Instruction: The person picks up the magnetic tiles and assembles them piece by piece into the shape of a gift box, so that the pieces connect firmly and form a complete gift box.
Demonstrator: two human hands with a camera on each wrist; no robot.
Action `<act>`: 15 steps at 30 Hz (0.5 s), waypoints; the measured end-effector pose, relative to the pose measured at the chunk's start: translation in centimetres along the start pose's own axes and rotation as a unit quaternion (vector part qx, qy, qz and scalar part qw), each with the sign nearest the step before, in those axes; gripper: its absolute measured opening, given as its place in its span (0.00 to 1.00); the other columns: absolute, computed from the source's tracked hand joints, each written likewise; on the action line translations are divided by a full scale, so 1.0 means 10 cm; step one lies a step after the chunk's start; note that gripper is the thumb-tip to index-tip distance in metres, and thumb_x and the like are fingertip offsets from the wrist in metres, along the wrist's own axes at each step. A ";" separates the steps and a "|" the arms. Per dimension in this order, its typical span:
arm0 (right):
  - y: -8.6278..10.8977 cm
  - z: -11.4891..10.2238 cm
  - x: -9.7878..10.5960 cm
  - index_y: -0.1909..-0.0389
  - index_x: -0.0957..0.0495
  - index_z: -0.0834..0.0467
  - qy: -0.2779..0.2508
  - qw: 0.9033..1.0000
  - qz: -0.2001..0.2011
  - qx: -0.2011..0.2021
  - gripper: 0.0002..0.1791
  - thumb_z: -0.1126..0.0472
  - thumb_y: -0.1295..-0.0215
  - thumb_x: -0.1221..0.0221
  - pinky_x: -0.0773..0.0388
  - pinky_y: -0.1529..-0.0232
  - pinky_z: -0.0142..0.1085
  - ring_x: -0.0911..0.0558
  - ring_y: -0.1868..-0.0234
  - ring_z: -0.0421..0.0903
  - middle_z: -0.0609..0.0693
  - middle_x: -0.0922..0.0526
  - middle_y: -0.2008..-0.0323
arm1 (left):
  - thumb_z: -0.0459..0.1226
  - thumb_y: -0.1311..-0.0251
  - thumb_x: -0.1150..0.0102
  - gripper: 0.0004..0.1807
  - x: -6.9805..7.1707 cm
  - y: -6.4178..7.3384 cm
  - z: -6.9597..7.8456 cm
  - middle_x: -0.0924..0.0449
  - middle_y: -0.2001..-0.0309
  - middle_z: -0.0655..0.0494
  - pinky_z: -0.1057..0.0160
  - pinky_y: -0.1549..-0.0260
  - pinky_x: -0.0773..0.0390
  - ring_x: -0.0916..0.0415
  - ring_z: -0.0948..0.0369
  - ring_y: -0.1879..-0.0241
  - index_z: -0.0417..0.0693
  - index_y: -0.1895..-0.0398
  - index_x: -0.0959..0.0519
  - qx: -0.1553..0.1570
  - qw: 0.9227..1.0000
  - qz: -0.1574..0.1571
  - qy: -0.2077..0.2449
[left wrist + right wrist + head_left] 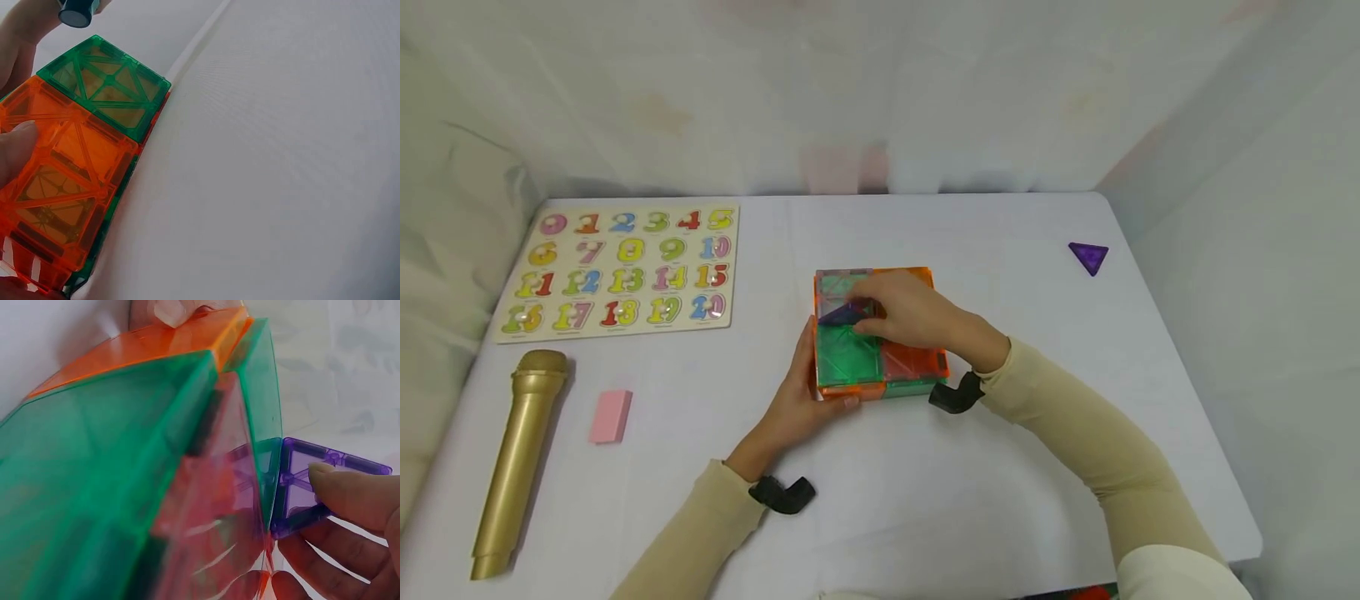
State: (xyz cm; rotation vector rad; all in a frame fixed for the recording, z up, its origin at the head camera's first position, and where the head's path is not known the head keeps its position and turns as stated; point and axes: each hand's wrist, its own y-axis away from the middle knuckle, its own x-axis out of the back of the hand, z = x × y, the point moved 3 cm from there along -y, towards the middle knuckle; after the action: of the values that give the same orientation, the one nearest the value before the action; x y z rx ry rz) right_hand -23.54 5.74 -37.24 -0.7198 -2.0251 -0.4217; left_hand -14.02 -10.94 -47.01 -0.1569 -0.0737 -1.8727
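Observation:
A flat box of see-through magnetic tiles [850,356] in green, orange and red lies near the middle of the table. My left hand [797,400] holds its near left corner, fingers along the left side and thumb on the front; in the left wrist view, the thumb [15,153] presses an orange tile. Over the top, my right hand [913,312] pinches a purple magnetic tile [842,314] between thumb and fingers. That purple tile [303,481] is tilted up from the box, one edge right at its top face in the right wrist view.
A purple triangle tile [1089,257] lies at the far right. To the left are a wooden number puzzle board [617,267], a gold microphone [520,458] and a pink block [611,416]. White cloth walls [880,100] rise behind and beside the table.

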 end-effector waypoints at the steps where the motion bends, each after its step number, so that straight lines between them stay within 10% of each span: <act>1: 0.01 0.03 0.01 0.47 0.21 0.57 -0.004 1.000 0.000 0.000 0.21 0.52 0.39 0.36 0.25 0.51 0.35 0.22 0.56 0.44 0.46 0.18 0.55 | 0.30 0.48 0.31 0.62 0.00 0.00 0.00 0.61 0.24 0.67 0.76 0.34 0.46 0.55 0.61 0.26 0.65 0.23 0.67 0.001 1.000 0.001 -0.001; 10: 0.56 0.90 0.52 0.48 0.22 0.61 -0.055 0.991 0.075 -0.100 0.19 0.52 0.33 0.42 0.23 0.46 0.50 0.22 0.47 0.52 0.56 0.18 0.50 | 0.30 0.51 0.29 0.64 0.00 -0.01 -0.03 0.64 0.23 0.67 0.48 0.29 0.50 0.58 0.59 0.25 0.62 0.23 0.66 -0.002 1.000 0.016 -0.014; 15: 1.05 2.00 0.83 0.41 0.28 0.67 0.010 0.943 0.158 -0.292 0.25 0.51 0.29 0.50 0.32 0.41 0.58 0.30 0.39 0.64 0.67 0.28 0.39 | 0.31 0.52 0.28 0.64 0.02 -0.01 -0.02 0.62 0.23 0.65 0.51 0.29 0.48 0.55 0.59 0.26 0.62 0.23 0.66 0.004 0.999 0.022 -0.023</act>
State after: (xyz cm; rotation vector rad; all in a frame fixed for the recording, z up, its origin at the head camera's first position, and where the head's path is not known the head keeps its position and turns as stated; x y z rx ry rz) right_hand -33.30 27.50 -40.42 -1.3719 -1.7217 -0.8458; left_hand -14.20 -11.12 -47.22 -0.1947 -0.1075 -1.8255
